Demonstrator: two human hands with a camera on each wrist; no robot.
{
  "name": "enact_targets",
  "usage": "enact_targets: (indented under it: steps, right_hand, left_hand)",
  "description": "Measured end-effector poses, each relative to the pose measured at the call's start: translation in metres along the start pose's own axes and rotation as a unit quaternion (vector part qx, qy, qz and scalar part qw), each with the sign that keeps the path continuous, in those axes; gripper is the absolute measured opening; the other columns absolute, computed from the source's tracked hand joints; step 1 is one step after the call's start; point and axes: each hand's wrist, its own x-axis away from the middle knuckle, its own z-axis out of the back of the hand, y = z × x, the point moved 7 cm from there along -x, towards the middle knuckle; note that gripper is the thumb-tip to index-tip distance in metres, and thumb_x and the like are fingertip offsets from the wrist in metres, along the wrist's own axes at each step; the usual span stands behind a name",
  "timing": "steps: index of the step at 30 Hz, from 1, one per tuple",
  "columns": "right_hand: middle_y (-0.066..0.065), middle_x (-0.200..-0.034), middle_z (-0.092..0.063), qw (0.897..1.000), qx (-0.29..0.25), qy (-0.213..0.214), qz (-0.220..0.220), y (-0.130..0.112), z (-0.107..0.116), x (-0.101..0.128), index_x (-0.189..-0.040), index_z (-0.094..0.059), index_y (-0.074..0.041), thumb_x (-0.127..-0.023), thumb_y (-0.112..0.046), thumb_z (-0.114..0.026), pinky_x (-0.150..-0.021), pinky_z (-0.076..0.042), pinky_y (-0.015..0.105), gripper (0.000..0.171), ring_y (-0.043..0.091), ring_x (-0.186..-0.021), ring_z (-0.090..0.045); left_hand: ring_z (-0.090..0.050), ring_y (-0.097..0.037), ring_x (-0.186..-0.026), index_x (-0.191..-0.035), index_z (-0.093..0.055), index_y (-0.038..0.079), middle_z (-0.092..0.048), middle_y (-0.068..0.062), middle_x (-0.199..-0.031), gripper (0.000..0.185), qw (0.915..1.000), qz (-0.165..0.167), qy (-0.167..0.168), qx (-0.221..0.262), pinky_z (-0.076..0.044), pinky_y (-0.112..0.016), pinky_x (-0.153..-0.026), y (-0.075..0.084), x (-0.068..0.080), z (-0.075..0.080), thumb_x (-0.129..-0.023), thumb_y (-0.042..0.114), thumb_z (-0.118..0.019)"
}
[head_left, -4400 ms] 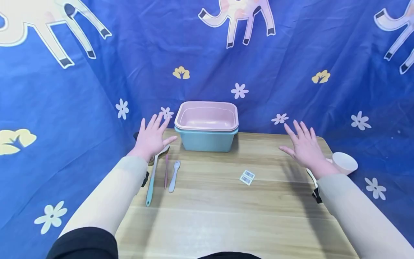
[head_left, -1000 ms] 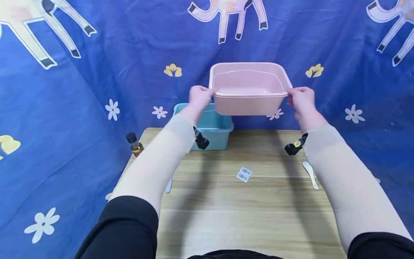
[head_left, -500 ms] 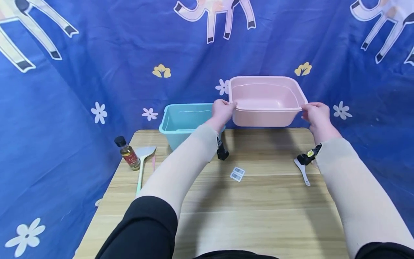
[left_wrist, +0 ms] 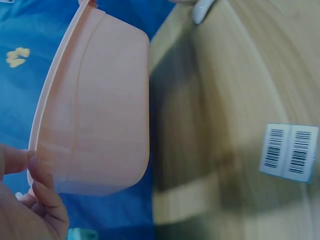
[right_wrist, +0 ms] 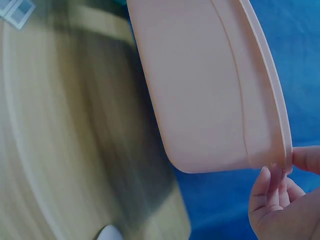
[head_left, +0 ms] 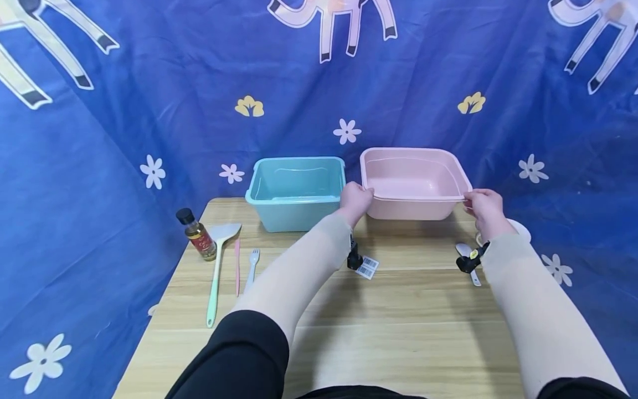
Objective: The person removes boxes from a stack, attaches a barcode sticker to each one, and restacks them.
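A blue printed cloth [head_left: 199, 61] rises right beyond the far edge of the table [head_left: 408, 343], limiting room there. The table's wood runs wide in the middle and toward the near side, beneath the arms. At the far right, the pink basin [head_left: 418, 210] is held level, open side up; I cannot tell whether its base touches the wood. The teal basin [head_left: 294, 216] stands to its left, a narrow gap between their rims. The left hand [head_left: 356, 200] is at that gap's near end, its grip pinched on the pink rim's near left corner. The right hand [head_left: 485, 209] has its grip clamped on the near right corner. Along the left edge lie a spatula [head_left: 216, 271], a capped bottle [head_left: 200, 238] just beside its head, a fork [head_left: 252, 269] and a thin pink stick [head_left: 237, 269]. A white cup [head_left: 521, 230] and a spoon [head_left: 464, 250] are near the right wrist; a barcode label [head_left: 370, 267] lies mid-table.
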Motion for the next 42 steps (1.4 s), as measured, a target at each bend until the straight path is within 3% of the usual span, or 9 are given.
enact_targets:
  steps: [6, 12, 18, 24, 31, 37, 42]
  right_hand:
    - [-0.006, -0.072, -0.061, 1.0, 0.001, 0.001, -0.013, 0.025, 0.004, -0.005, -0.106, -0.054, -0.008, -0.096, -0.005, -0.058, -0.058, -0.05, 0.015, 0.011, 0.003, -0.063, -0.059]
    - [-0.006, -0.069, -0.061, 0.999, 0.01, -0.01, -0.032, 0.048, 0.003, -0.01, -0.113, -0.054, -0.003, -0.096, -0.002, -0.058, -0.058, -0.051, 0.017, 0.017, 0.006, -0.066, -0.06]
    - [-0.003, -0.078, -0.06, 0.998, 0.017, -0.015, -0.05, 0.063, 0.001, -0.008, -0.128, -0.049, -0.001, -0.098, -0.004, -0.058, -0.062, -0.051, 0.018, 0.031, 0.008, -0.074, -0.06]
    - [0.002, -0.089, -0.057, 0.998, 0.008, -0.016, -0.053, 0.072, -0.004, -0.009, -0.124, -0.049, -0.002, -0.098, -0.003, -0.057, -0.064, -0.052, 0.018, 0.027, 0.007, -0.071, -0.058]
    - [0.0, -0.082, -0.057, 0.999, 0.009, -0.006, -0.044, 0.074, -0.01, -0.009, -0.119, -0.05, -0.001, -0.097, -0.001, -0.058, -0.059, -0.051, 0.017, 0.024, 0.006, -0.066, -0.058]
    - [-0.003, -0.07, -0.057, 0.999, -0.002, -0.004, -0.049, 0.079, -0.012, -0.006, -0.112, -0.049, -0.004, -0.098, -0.001, -0.056, -0.054, -0.049, 0.016, 0.016, 0.004, -0.056, -0.056]
    - [-0.001, -0.076, -0.059, 0.999, -0.003, -0.007, -0.045, 0.079, -0.013, -0.003, -0.132, -0.046, 0.002, -0.101, -0.007, -0.053, -0.053, -0.049, 0.016, 0.033, 0.004, -0.055, -0.059]
  left_hand:
    - [-0.056, -0.022, -0.076, -0.084, -0.056, 0.005, -0.056, -0.007, -0.08, 0.024, 0.9994, 0.014, -0.027, -0.016, -0.048, -0.034, -0.069, -0.018, 0.008, -0.013, -0.097, 0.025, -0.057]
    - [-0.055, -0.022, -0.076, -0.08, -0.055, 0.007, -0.056, -0.006, -0.078, 0.023, 0.9984, 0.029, -0.04, -0.028, -0.048, -0.033, -0.071, -0.035, 0.015, -0.023, -0.097, 0.022, -0.053]
    - [-0.056, -0.02, -0.079, -0.089, -0.06, 0.007, -0.06, -0.006, -0.085, 0.017, 0.9966, 0.063, -0.047, -0.025, -0.049, -0.033, -0.074, -0.051, 0.016, -0.03, -0.096, 0.022, -0.054]
    - [-0.057, -0.022, -0.079, -0.094, -0.062, 0.005, -0.061, -0.007, -0.087, 0.016, 0.9967, 0.061, -0.044, -0.031, -0.05, -0.034, -0.073, -0.065, 0.014, -0.033, -0.095, 0.019, -0.055]
    - [-0.058, -0.022, -0.083, -0.105, -0.062, 0.003, -0.061, -0.007, -0.091, 0.02, 0.996, 0.067, -0.043, -0.042, -0.051, -0.035, -0.075, -0.076, 0.006, -0.035, -0.097, 0.02, -0.054]
    - [-0.058, -0.023, -0.082, -0.097, -0.061, 0.005, -0.06, -0.008, -0.09, 0.015, 0.9968, 0.058, -0.035, -0.044, -0.05, -0.036, -0.076, -0.077, 0.003, -0.034, -0.097, 0.019, -0.055]
    - [-0.058, -0.023, -0.083, -0.096, -0.059, 0.004, -0.06, -0.009, -0.09, 0.015, 0.9975, 0.037, -0.045, -0.04, -0.05, -0.035, -0.075, -0.072, 0.004, -0.03, -0.098, 0.018, -0.054]
